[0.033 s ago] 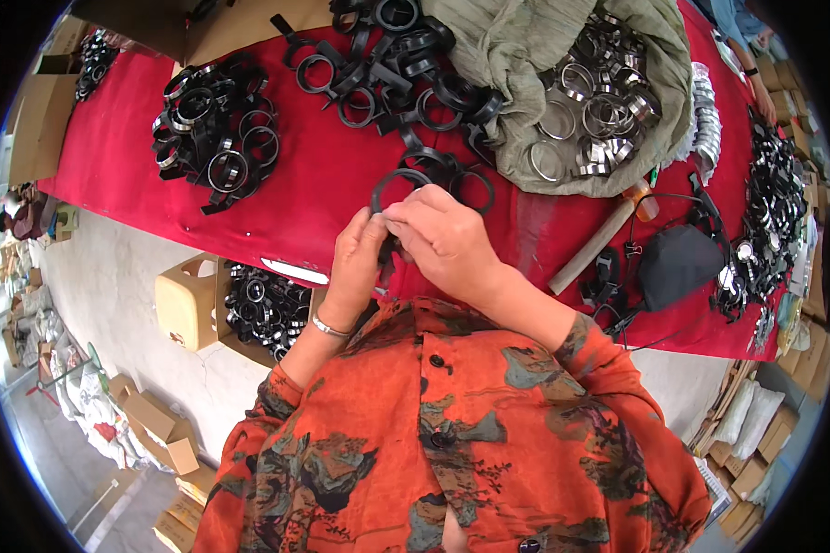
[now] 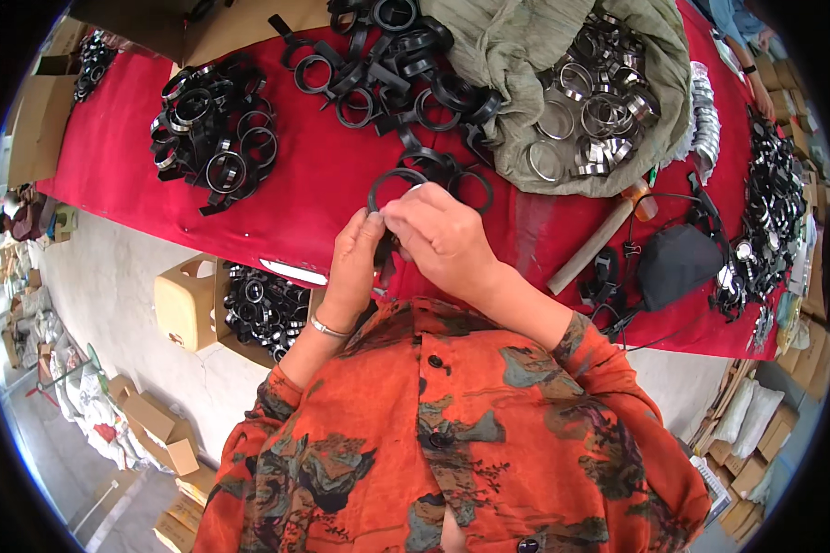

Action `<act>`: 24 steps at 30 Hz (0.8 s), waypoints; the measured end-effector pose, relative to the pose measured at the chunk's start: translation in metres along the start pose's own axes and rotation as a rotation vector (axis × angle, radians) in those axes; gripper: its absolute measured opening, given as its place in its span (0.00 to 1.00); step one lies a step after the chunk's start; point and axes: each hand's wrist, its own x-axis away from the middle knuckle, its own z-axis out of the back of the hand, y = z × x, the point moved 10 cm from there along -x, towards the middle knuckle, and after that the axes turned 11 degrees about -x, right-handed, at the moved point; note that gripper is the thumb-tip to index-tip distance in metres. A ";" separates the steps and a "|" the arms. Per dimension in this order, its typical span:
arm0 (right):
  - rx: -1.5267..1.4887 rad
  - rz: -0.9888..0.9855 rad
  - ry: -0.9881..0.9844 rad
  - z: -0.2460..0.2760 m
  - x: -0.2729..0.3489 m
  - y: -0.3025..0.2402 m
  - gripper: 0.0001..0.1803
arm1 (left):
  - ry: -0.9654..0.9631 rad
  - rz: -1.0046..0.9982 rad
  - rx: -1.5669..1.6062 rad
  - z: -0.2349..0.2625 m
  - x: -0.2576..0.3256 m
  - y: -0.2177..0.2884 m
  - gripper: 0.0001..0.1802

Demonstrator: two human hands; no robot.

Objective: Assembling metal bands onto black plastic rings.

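Observation:
A black plastic ring (image 2: 373, 191) is between my two hands at the near side of the red-covered table. My left hand (image 2: 355, 253) pinches its near-left edge, thumb pressed against the fingers. My right hand (image 2: 444, 241) is closed at the ring's near-right side, fingertips together and hiding part of it. A small silvery edge shows by the right fingers; I cannot tell what it belongs to. Just beyond lie loose black rings (image 2: 475, 191), joined to a larger heap of black ring parts (image 2: 404, 66). To the right, shiny metal rings (image 2: 607, 115) lie on a grey-green cloth sack (image 2: 516, 46).
At left lies a pile of black parts with metal rings (image 2: 223, 170). A hammer's wooden handle (image 2: 592, 247), a black pouch (image 2: 681, 267) and cables lie at right, near a long heap of parts (image 2: 770, 207). Below the table stand a filled carton (image 2: 249, 348) and a cream plastic container (image 2: 183, 304).
The ring and my fingertips have shifted very slightly left. Both hands keep nearly the same pose, and the piles have not moved.

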 end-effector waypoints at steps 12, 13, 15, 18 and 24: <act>-0.208 -0.156 -0.078 0.005 -0.007 0.017 0.18 | 0.129 -0.031 -0.072 0.014 -0.013 0.006 0.11; -0.159 -0.167 -0.013 0.015 -0.009 0.015 0.17 | 0.133 -0.043 -0.039 0.020 -0.013 0.007 0.12; 0.043 -0.082 0.071 0.040 -0.009 0.003 0.14 | 0.111 -0.089 0.038 0.020 -0.010 0.022 0.13; 0.169 0.057 -0.040 0.030 -0.006 -0.023 0.13 | 0.075 -0.147 0.102 0.022 -0.008 0.034 0.16; 0.248 0.178 -0.027 0.025 -0.001 -0.036 0.14 | -0.021 -0.208 0.094 0.017 -0.001 0.046 0.22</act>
